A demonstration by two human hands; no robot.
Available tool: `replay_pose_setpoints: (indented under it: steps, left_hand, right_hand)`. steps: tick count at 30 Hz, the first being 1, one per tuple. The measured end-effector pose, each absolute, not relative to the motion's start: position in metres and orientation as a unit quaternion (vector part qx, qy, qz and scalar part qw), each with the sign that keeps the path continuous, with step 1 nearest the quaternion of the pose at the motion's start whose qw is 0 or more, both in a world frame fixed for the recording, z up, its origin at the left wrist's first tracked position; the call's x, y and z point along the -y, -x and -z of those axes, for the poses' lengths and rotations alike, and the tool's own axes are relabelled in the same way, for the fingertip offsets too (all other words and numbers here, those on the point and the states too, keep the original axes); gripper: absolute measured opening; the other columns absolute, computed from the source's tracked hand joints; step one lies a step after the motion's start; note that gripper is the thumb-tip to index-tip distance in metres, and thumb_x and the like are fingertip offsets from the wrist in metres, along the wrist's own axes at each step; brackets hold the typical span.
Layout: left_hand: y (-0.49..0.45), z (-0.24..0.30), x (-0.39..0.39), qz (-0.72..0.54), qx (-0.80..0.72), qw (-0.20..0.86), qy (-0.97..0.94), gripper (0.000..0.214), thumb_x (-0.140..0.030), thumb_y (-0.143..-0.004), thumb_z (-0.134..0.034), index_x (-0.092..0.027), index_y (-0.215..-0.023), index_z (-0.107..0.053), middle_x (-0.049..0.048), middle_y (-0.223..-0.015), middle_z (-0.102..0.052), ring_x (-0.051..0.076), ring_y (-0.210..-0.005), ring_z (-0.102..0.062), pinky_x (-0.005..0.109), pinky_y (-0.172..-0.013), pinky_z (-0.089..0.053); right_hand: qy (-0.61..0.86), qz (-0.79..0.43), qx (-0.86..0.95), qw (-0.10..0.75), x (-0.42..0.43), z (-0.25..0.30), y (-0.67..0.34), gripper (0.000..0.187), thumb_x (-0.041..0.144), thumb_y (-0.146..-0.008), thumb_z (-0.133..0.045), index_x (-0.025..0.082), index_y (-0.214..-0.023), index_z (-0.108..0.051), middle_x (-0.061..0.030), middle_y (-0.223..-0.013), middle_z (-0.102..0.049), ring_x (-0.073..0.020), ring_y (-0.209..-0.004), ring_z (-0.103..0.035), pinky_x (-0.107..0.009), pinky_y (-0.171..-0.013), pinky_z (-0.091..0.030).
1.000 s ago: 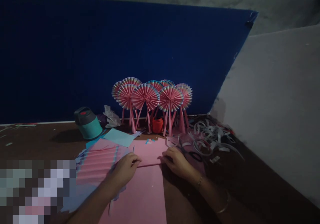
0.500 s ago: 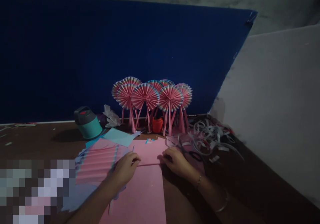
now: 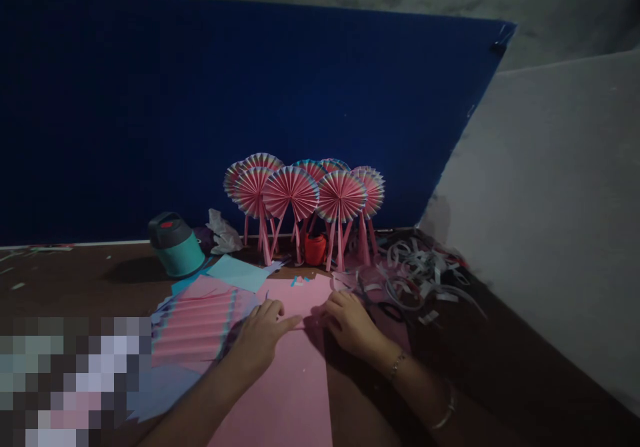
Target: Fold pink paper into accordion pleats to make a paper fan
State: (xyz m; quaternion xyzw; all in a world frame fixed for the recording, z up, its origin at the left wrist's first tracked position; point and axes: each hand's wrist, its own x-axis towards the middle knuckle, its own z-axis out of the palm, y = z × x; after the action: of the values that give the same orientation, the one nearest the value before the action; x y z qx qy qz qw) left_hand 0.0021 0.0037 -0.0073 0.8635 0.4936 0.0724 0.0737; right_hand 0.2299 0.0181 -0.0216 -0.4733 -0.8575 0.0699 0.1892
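Observation:
A long sheet of pink paper (image 3: 293,394) lies on the table, with a narrow folded edge running across it between my hands. My left hand (image 3: 260,334) rests at the left end of this fold, its fingers curled and its thumb stretched along the crease. At the right end, my right hand (image 3: 350,320) pinches the paper's edge, and its fingertips are partly hidden. Beside my left forearm is a pleated pink sheet (image 3: 195,327) with bluish borders. Several pink pleated paper fans (image 3: 291,194) stand on paired stick-like legs behind the sheet.
A teal container with a dark lid (image 3: 177,250) stands at the left, near light blue paper (image 3: 239,274). Something red (image 3: 315,250) sits among the fan legs. Curled paper strips (image 3: 415,274) pile up at the right. A blue board (image 3: 200,100) rises behind the table.
My left hand has shifted slightly right and its thumb now reaches along the fold. My right hand stays at the right end, with its fingertips moved slightly inward.

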Motion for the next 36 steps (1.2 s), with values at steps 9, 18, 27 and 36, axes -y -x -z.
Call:
replay_pose_setpoints:
  steps: [9, 18, 27, 36]
  left_hand:
    - [-0.002, -0.009, -0.003, 0.002, -0.47, 0.01, -0.883, 0.036, -0.002, -0.081, -0.044, -0.024, -0.091, -0.071, 0.0081, -0.096, -0.06, 0.023, -0.094, -0.048, 0.037, -0.076, -0.036]
    - [0.021, -0.013, -0.014, -0.052, -0.558, 0.012, -0.828, 0.025, -0.003, -0.072, -0.047, -0.018, -0.064, -0.065, 0.0088, -0.08, -0.064, 0.023, -0.085, -0.052, 0.038, -0.078, -0.036]
    - [0.004, 0.007, -0.007, -0.279, -0.579, 0.291, -0.709, 0.031, -0.017, -0.072, -0.04, -0.019, -0.081, -0.069, 0.0037, -0.073, -0.071, 0.017, -0.069, -0.062, 0.028, -0.064, -0.046]
    - [-0.028, 0.018, -0.001, -0.405, -0.584, 0.409, -0.572, 0.041, -0.053, -0.074, -0.054, -0.014, -0.065, -0.066, 0.0049, -0.062, -0.068, 0.016, -0.056, -0.059, 0.023, -0.048, -0.043]
  right_hand:
    - [0.402, -0.066, 0.904, 0.127, -0.012, 0.007, -0.233, 0.039, 0.007, -0.079, -0.051, 0.026, -0.11, -0.065, -0.0036, -0.09, -0.062, -0.0189, -0.086, -0.049, -0.032, -0.075, -0.03]
    - [0.395, -0.063, 0.909, 0.119, -0.011, 0.011, -0.238, 0.032, 0.008, -0.082, -0.048, 0.018, -0.108, -0.064, -0.0074, -0.089, -0.059, -0.0193, -0.085, -0.052, -0.03, -0.073, -0.038]
    - [0.377, -0.149, 0.851, 0.334, -0.009, 0.012, -0.232, 0.025, 0.009, -0.083, -0.048, 0.019, -0.1, -0.064, -0.0066, -0.085, -0.061, -0.0164, -0.077, -0.056, -0.027, -0.067, -0.046]
    - [0.296, -0.061, 0.913, 0.275, -0.002, 0.019, -0.22, 0.028, 0.012, -0.088, -0.045, 0.017, -0.113, -0.057, -0.0107, -0.095, -0.061, -0.0193, -0.086, -0.055, -0.031, -0.076, -0.046]
